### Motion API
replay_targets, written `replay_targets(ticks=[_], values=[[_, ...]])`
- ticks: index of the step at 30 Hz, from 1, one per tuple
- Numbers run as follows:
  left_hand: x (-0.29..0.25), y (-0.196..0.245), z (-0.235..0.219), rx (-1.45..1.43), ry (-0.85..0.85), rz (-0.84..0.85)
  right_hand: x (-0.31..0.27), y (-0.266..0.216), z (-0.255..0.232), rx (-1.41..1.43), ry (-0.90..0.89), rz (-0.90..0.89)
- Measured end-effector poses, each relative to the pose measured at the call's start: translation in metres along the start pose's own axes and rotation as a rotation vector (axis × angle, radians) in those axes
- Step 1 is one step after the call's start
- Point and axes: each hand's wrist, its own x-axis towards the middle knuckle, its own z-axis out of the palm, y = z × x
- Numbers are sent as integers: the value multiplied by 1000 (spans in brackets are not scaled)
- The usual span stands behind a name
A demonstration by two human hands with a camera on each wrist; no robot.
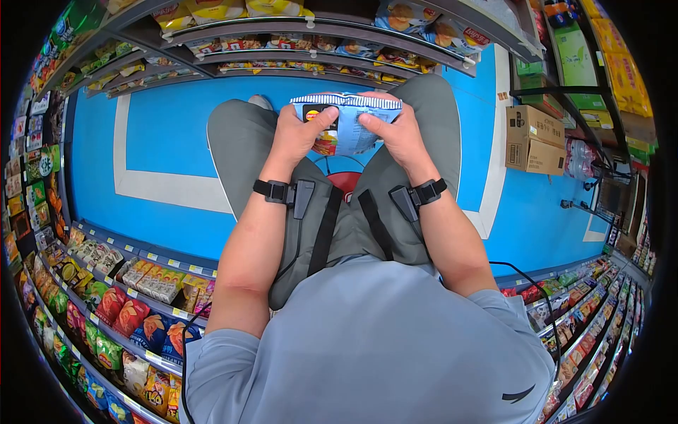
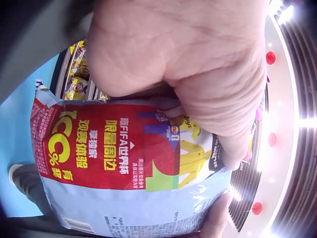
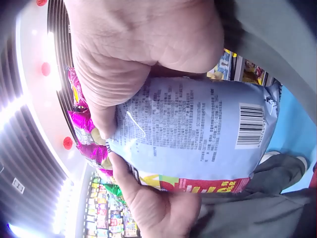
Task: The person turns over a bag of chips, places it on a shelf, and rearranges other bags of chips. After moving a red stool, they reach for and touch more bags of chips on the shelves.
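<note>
A light blue snack bag with a striped top edge is held above the lap between both hands. The left hand grips its left side, thumb on the printed face. On the other side the right hand holds it the same way. The left wrist view shows the bag's red printed panel under the left hand. In the right wrist view the bag's barcode side faces the camera below the right hand. The fingers behind the bag are mostly hidden.
Shelves of snack bags stand in front, with more shelves behind at the left and right. Cardboard boxes rest on the blue floor at the right. Cables run from the devices on both wrists.
</note>
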Motion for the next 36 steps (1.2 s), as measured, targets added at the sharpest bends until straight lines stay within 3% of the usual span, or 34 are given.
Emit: replay_targets(ticks=[4, 17, 19, 36], values=[[-4, 8, 7, -20, 48, 77, 0, 2, 1, 5, 32, -14], [4, -9, -4, 50, 41, 81, 1, 9, 0, -8, 144, -80], [2, 5, 6, 3, 63, 181, 2, 11, -1, -7, 144, -85], [5, 0, 3, -7, 52, 158, 3, 8, 2, 16, 128, -82]])
